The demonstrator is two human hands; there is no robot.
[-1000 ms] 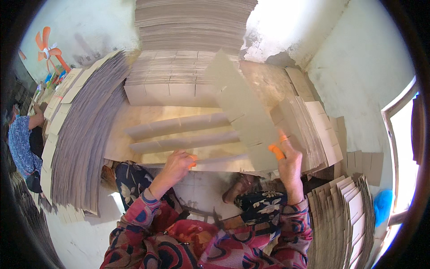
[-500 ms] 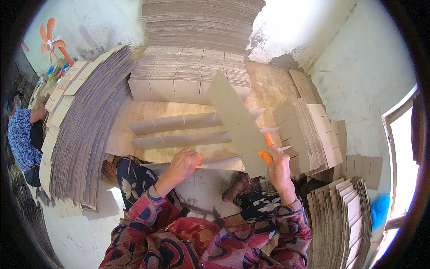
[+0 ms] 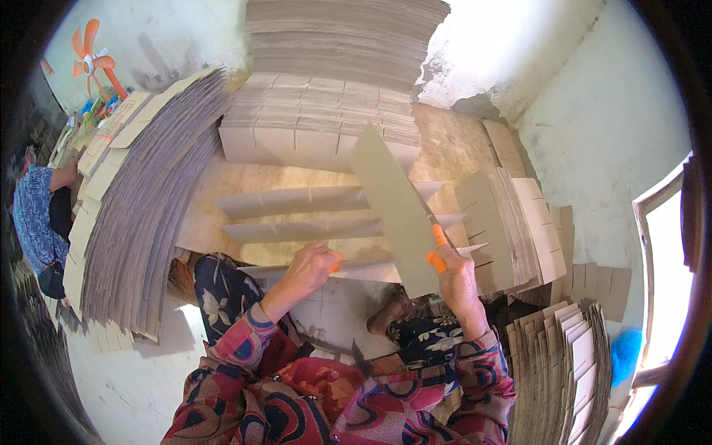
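My right hand (image 3: 458, 282), with orange covers on its thumb and a finger, is closed on a slotted cardboard strip (image 3: 391, 200). That strip slants up and away to the left, across the right part of three strips standing on edge. The far strip (image 3: 297, 202) and the middle strip (image 3: 297, 231) run roughly parallel on the wooden board. My left hand (image 3: 313, 268), also with an orange finger cover, pinches the near strip (image 3: 371, 271) at the board's front edge. Whether the slanted strip touches those below cannot be made out.
Stacks of cardboard strips surround the wooden board (image 3: 200, 222): a back stack (image 3: 319, 144), a long left stack (image 3: 148, 215) and a right stack (image 3: 493, 222). More strips (image 3: 556, 363) stand at the lower right. Another person (image 3: 41, 215) sits at far left, near an orange fan (image 3: 90, 63).
The strip in my right hand has turned slightly, and its slots show less. Both hands keep their hold. The whole view has shifted a little.
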